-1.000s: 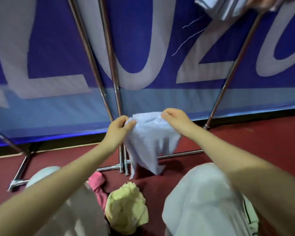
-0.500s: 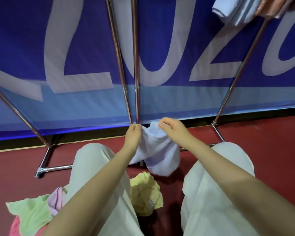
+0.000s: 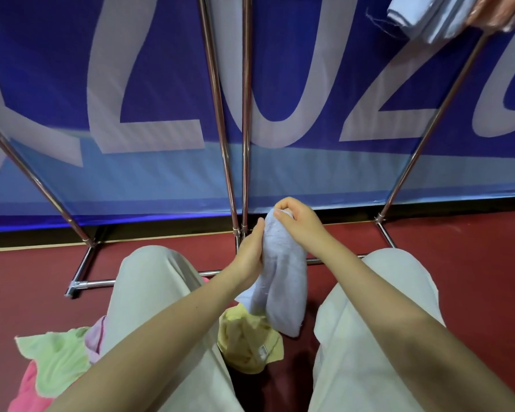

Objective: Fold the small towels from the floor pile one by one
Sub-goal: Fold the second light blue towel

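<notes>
- I see the blue towel (image 3: 283,278) held in the air between my knees, above the red floor (image 3: 458,263), doubled lengthwise and hanging down.
- My right hand (image 3: 298,224) pinches the top end, fingers curled over it. If that pinch slackens, I judge the layers slide apart and the fold opens.
- My left hand (image 3: 250,257) lies flat against the towel's left side, fingers straight, more pressing than gripping. It gives little hold, so a slip at the top likely drops the whole towel.
- The lower end hangs just above the yellow towel (image 3: 250,343) on the floor. If I lower it, it may drag across that cloth and the edges shift out of line.
- The pile lies low: green towel (image 3: 57,361) and pink towel (image 3: 24,388) by my left knee. A dropped towel could land among them and need picking out again.
- The rack poles (image 3: 244,114) stand just beyond my hands; a wide swing could snag the cloth there.
- I cannot tell whether the hidden edges line up.
</notes>
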`<state>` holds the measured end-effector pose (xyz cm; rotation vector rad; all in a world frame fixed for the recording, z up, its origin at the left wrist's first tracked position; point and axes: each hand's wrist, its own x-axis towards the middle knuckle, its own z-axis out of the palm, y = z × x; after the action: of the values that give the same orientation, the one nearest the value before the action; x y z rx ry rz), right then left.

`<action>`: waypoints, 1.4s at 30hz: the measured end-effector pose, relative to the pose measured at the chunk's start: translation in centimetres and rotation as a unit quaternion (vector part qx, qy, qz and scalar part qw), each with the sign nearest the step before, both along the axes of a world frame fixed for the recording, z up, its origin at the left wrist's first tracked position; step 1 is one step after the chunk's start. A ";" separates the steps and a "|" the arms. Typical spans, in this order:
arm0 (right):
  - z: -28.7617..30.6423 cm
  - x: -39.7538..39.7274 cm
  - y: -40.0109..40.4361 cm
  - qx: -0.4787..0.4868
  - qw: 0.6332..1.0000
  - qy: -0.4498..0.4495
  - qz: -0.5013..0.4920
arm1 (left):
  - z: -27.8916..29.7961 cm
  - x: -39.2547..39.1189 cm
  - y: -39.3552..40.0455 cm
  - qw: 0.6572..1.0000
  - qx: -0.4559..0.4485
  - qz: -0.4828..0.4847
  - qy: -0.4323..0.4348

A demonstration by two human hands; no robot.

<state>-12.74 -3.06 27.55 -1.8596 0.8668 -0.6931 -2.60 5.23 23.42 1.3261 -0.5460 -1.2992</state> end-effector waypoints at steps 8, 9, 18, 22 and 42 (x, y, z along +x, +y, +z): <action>-0.8 1.2 0.5 0.020 1.000 0.017 -0.003 | 1.3 1.8 0.2 0.990 -0.025 0.139 -0.031; -1.0 1.3 0.7 0.029 0.999 0.033 0.022 | 1.6 2.2 0.1 0.986 -0.017 0.161 -0.027; -4.2 0.7 0.7 0.056 0.959 0.238 0.141 | 3.1 8.2 0.6 0.933 0.007 0.360 -0.016; -4.4 -0.1 -0.3 0.110 0.957 0.245 0.112 | 3.2 9.4 1.4 0.922 0.021 0.383 -0.047; 0.3 -1.5 -1.3 0.462 0.814 -0.352 -0.005 | 2.6 10.5 4.2 0.877 0.021 0.413 -0.246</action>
<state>-14.25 -4.37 27.81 -0.6296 0.5396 -0.7063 7.88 9.47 26.07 1.6743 -0.2233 -0.2645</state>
